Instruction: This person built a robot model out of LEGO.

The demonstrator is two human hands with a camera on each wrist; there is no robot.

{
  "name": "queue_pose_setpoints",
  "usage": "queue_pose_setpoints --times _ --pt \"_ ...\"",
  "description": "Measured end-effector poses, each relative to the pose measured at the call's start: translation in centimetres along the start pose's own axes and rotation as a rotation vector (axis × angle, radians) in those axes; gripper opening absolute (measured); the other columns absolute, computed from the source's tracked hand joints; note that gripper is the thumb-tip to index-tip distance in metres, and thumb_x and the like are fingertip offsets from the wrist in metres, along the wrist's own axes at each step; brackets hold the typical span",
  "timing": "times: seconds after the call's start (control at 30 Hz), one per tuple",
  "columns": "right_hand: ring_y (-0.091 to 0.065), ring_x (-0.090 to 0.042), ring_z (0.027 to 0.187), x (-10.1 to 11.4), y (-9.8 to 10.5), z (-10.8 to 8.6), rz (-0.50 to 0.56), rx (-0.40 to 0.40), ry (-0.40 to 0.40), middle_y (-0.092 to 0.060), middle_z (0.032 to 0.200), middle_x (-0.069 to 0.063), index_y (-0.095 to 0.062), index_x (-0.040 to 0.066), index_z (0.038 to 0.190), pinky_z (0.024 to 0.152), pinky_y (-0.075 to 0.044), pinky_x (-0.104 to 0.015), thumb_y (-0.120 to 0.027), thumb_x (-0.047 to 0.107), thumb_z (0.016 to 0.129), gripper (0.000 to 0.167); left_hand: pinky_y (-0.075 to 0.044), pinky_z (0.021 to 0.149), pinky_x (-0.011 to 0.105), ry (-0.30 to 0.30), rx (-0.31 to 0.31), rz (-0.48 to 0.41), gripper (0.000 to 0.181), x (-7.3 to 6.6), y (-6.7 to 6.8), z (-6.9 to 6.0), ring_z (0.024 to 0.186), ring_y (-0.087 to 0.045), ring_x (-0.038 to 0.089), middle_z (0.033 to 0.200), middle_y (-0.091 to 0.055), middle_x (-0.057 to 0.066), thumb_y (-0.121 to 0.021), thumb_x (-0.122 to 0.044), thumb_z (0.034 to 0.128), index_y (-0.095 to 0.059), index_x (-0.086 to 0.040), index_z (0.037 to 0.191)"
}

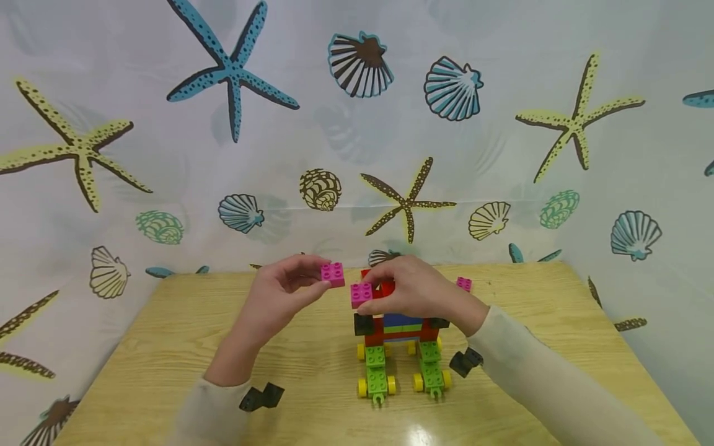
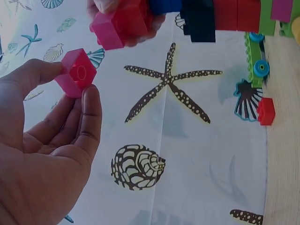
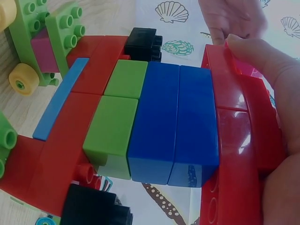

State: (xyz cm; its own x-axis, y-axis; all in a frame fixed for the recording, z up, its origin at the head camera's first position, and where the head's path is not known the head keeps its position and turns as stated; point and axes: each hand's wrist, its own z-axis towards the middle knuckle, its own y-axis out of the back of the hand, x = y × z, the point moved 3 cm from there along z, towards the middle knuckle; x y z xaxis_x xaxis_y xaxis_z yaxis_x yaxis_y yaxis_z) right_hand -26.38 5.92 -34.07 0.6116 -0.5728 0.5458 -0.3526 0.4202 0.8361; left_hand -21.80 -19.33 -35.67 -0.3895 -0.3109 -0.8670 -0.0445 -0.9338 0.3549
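My left hand (image 1: 273,297) pinches a pink four-stud brick (image 1: 333,274) between thumb and fingertips, above the table and apart from the build. In the left wrist view that pink brick (image 2: 76,73) shows its hollow underside. My right hand (image 1: 415,288) holds another pink brick (image 1: 361,295) at the upper left of a standing brick build. The build has red bricks (image 3: 229,89) on top, blue bricks (image 3: 154,117) and green bricks (image 3: 112,131) in its middle, and black bricks (image 1: 364,324) at its sides. Below are two green wheeled bases (image 1: 376,375) with yellow wheels.
Behind the build a loose pink brick (image 1: 464,284) lies on the wooden table (image 1: 195,347). A red brick (image 2: 266,111) sits near the table's far edge. A white cloth (image 1: 312,142) printed with shells and starfish hangs behind and along the sides.
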Motion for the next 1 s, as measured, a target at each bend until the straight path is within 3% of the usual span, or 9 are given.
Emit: queue_pose_setpoints --times 0.27,0.6,1.0 --pt "-0.059 -0.011 0.087 0.2 0.1 0.1 0.002 0.002 0.017 -0.078 0.102 0.008 -0.082 0.015 0.131 0.076 -0.053 -0.028 -0.085 0.049 0.099 0.047 -0.064 0.096 0.019 -0.013 0.064 -0.027 0.032 -0.7 -1.8 0.0 0.099 -0.077 0.014 0.119 -0.080 0.019 -0.083 -0.003 0.0992 -0.076 -0.002 0.131" --pt "-0.062 -0.009 0.090 0.1 0.1 0.1 -0.014 -0.001 0.022 -0.082 0.113 0.005 -0.081 0.014 0.135 0.080 -0.055 -0.027 -0.084 0.049 0.099 0.050 -0.063 0.097 0.018 0.010 0.104 -0.004 0.033 -0.6 -2.2 0.0 0.100 -0.077 0.016 0.117 -0.080 0.017 -0.083 -0.006 0.0998 -0.076 -0.003 0.132" --pt "-0.062 -0.010 0.087 0.0 0.2 0.3 -0.002 0.007 0.023 -0.080 0.107 0.008 -0.081 0.015 0.132 0.077 -0.055 -0.027 -0.084 0.049 0.099 0.048 -0.063 0.096 0.018 0.029 0.112 0.053 0.033 -0.7 -2.1 0.3 0.100 -0.078 0.018 0.119 -0.081 0.012 -0.084 -0.007 0.0990 -0.077 -0.006 0.131"
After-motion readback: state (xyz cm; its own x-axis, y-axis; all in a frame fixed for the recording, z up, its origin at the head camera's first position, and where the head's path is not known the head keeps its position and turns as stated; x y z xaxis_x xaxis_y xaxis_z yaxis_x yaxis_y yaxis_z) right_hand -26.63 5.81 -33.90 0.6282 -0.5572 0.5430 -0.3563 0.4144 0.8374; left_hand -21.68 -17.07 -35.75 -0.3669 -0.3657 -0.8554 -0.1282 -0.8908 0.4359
